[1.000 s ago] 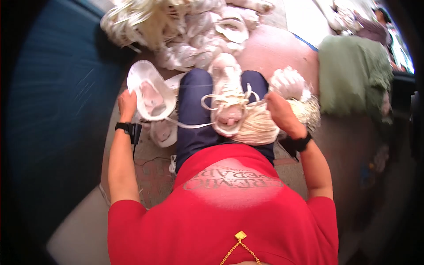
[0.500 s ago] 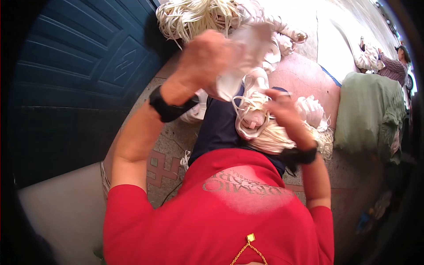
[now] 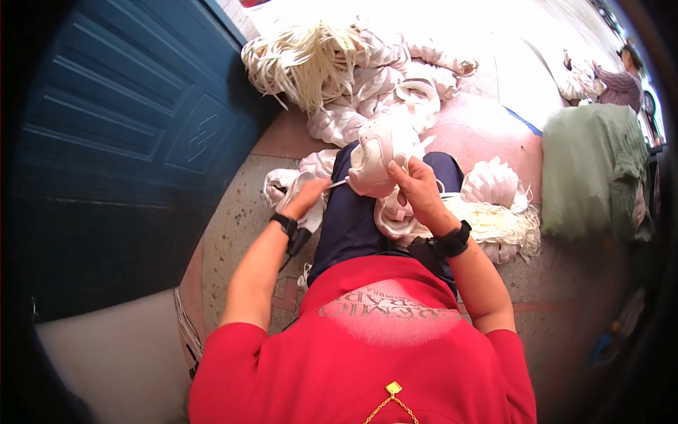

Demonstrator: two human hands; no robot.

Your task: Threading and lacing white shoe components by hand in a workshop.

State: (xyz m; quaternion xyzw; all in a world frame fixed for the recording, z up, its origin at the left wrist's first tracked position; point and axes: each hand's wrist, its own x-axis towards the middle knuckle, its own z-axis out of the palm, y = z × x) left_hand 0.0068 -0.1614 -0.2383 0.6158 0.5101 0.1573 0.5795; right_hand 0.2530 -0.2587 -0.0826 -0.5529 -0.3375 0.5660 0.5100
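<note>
Over my lap, my right hand (image 3: 421, 194) grips a white shoe upper (image 3: 374, 157), thumb on its near side. My left hand (image 3: 304, 201) is closed lower to the left, on a thin, straight white strand (image 3: 339, 183) that reaches to the upper's edge; it looks like a shoelace, though its exact kind is hard to tell. Partly hidden behind my right hand, another white shoe upper (image 3: 397, 218) lies on my lap. Beside my left hand, more white shoe uppers (image 3: 281, 185) rest on the floor.
Ahead lie bundled white uppers (image 3: 335, 126) and a large heap of cream laces (image 3: 305, 63). A lace bundle (image 3: 498, 219) sits right of my lap. A blue door (image 3: 127, 141) stands left; a green cloth-covered bulk (image 3: 590, 169) stands right. Another person (image 3: 621, 86) sits beyond it.
The raised upper has come down over my lap and is now in my right hand, which was apart from it. My left hand has moved down and left, holding the thin white strand.
</note>
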